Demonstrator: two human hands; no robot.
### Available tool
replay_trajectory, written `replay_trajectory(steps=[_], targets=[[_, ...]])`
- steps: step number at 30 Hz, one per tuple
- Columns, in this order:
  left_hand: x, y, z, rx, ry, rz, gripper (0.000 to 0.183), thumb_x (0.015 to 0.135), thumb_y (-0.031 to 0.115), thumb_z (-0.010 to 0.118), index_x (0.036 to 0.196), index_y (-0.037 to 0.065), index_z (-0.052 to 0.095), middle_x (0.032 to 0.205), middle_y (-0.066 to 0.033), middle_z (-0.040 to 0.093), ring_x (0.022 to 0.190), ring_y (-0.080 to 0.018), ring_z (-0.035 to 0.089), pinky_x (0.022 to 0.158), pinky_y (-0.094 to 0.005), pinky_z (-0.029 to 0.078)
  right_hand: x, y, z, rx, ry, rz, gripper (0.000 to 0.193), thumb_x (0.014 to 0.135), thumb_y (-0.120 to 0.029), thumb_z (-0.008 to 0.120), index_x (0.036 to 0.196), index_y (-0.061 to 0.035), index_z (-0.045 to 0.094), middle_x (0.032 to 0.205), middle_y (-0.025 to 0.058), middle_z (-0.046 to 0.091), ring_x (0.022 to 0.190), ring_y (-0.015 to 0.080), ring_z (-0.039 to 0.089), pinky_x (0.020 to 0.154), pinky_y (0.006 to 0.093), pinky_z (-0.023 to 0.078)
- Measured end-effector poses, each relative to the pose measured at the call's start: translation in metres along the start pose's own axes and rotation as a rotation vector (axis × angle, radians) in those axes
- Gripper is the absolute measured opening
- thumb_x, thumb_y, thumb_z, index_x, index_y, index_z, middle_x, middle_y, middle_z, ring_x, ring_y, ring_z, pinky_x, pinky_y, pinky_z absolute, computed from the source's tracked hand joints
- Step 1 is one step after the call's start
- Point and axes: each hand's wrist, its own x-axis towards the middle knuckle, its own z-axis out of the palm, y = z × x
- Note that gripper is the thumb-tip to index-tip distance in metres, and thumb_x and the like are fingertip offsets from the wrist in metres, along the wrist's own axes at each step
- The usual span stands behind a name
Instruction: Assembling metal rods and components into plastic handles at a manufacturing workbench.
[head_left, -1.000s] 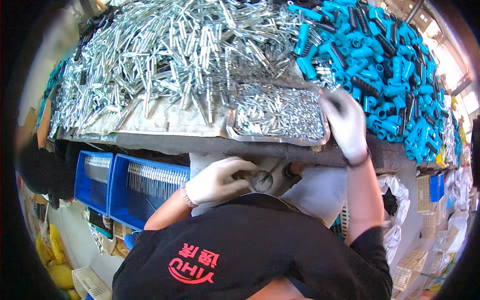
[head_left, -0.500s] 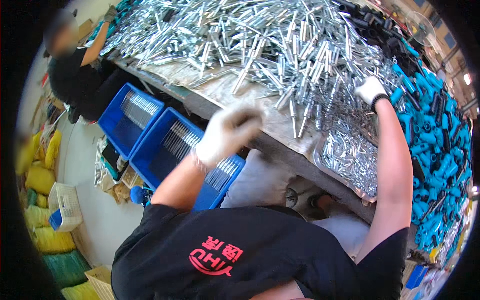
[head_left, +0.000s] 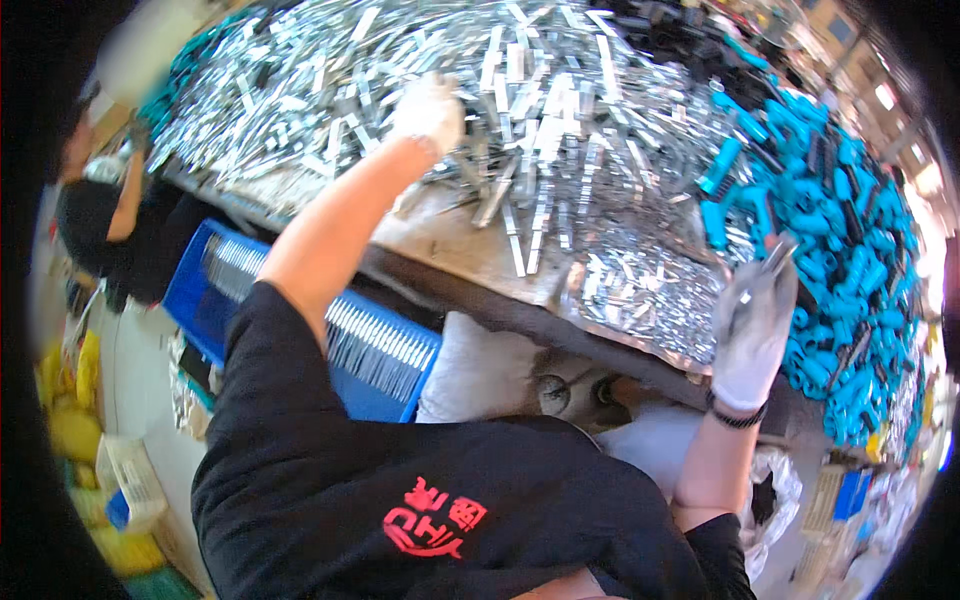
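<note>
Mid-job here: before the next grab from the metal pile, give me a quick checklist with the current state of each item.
1. Left hand over the pile of silver metal strips: ok, it rests on the heap.
2. Left hand's grip on a strip: cannot tell, blurred.
3. Right hand loaded: ok, a thin metal piece sticks up from it.
4. Gloves on both hands: ok, white gloves.
5. Blue crate under the table edge: ok, rows of strips inside.
6. Blue plastic handles within the right hand's reach: ok, heaped beside it.

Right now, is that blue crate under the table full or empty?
Partly filled: the blue crate holds a neat row of silvery metal pieces, with blue wall showing below them.
</note>
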Motion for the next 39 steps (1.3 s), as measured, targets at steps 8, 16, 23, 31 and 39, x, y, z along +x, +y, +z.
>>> replay_trajectory(steps=[8,16,23,31,39], targets=[[0.012,-0.003,-0.032,0.380,0.129,0.367,0.033,0.086,0.004,0.052,0.113,0.003,0.070,0.136,-0.0160,0.055,0.119,-0.0347,0.057,0.104,-0.0431,0.045,-0.045,0.056,-0.086,0.832,0.109,0.411,0.043,0.098,-0.011,0.059,0.138,-0.0004,0.048,0.091,0.0028,0.057,0.071,0.0111,0.051,0.055,0.0261,0.038],[0.023,0.001,-0.006,0.451,0.038,0.350,0.060,0.086,0.001,0.051,0.145,0.006,0.043,0.139,-0.0187,0.052,0.128,-0.0330,0.050,0.107,-0.0381,0.043,-0.060,0.033,-0.088,0.596,0.057,0.374,0.048,0.106,-0.023,0.049,0.152,-0.0170,0.037,0.084,-0.0003,0.052,0.050,0.0046,0.031,0.044,0.0199,0.025],[0.018,-0.019,-0.020,0.470,0.217,0.307,0.029,0.089,0.009,0.053,0.115,0.010,0.066,0.136,-0.0109,0.056,0.128,-0.0314,0.050,0.105,-0.0463,0.042,-0.071,0.032,-0.105,0.490,0.057,0.386,0.045,0.105,-0.019,0.050,0.147,-0.0054,0.043,0.082,0.0002,0.056,0.054,0.0044,0.042,0.045,0.0199,0.028],[-0.101,0.111,-0.136,-1.212,0.027,0.269,0.016,0.093,0.010,0.057,0.104,-0.001,0.063,0.098,-0.0076,0.069,0.087,-0.0150,0.064,0.080,-0.0314,0.050,-0.079,0.047,-0.093,0.202,-0.025,0.216,0.036,0.097,-0.009,0.059,0.129,0.0055,0.057,0.096,0.0041,0.064,0.079,0.0088,0.055,0.072,0.0247,0.046],[-0.245,0.171,-0.112,-1.156,-0.316,0.523,0.045,0.081,0.009,0.075,0.123,0.001,0.062,0.108,-0.0180,0.069,0.098,-0.0371,0.065,0.085,-0.0420,0.053,-0.059,0.010,-0.053,-0.797,-0.591,-0.657,0.028,0.080,-0.010,0.066,0.108,-0.0082,0.070,0.098,0.0055,0.063,0.082,0.0252,0.059,0.074,0.0365,0.049]])
